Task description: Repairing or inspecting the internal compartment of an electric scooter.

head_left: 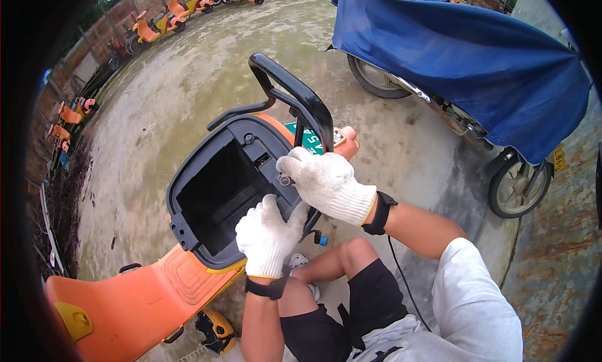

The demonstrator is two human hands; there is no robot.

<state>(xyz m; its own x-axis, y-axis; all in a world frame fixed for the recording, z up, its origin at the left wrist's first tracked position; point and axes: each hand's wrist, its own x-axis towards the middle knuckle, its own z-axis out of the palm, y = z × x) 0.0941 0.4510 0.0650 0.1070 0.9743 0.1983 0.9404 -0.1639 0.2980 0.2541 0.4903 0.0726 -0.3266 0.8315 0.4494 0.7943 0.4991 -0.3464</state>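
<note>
An orange scooter (125,293) stands before me, with an open black storage compartment (216,186) at its rear part. My left hand (268,233), in a white knit glove, rests at the compartment's near right rim. Its thumb and fingertips are apart, and I see nothing held in it. Just beside it, my right hand (326,181), gloved the same way, has its fingers closed at a small round metal fitting (285,181) on the right rim. A black tubular rack (295,89) rises beyond both hands.
A green plate (304,138) is fixed behind the compartment. To the right stands a motorcycle under a blue cover (451,61). A yellow and black helmet (216,332) hangs or lies below the seat. More orange scooters (153,28) line the far wall.
</note>
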